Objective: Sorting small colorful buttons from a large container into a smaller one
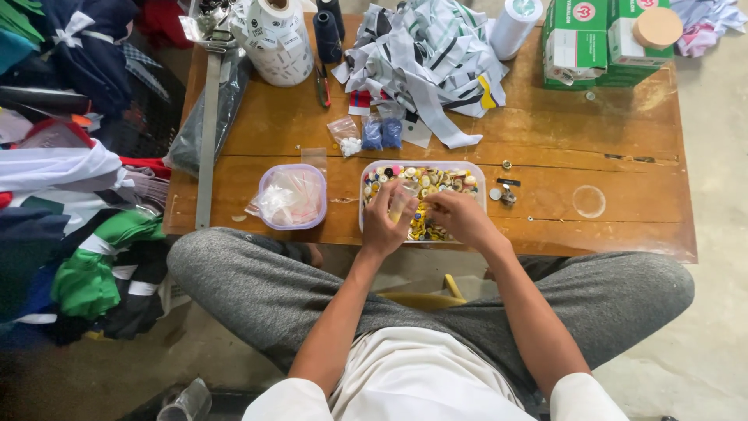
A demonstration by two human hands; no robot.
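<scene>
A clear rectangular tub full of mixed coloured buttons sits at the near edge of a low wooden table. My left hand holds a small clear plastic bag upright over the tub. My right hand is beside it, fingers pinched together over the buttons close to the bag's mouth; whether it holds a button I cannot tell. A second, purple-rimmed tub with empty clear bags lies to the left.
Small filled button bags, a heap of grey-white fabric strips, rolls of tape, green boxes and dark thread cones crowd the table's far side. Piled garments lie left. My crossed legs are below.
</scene>
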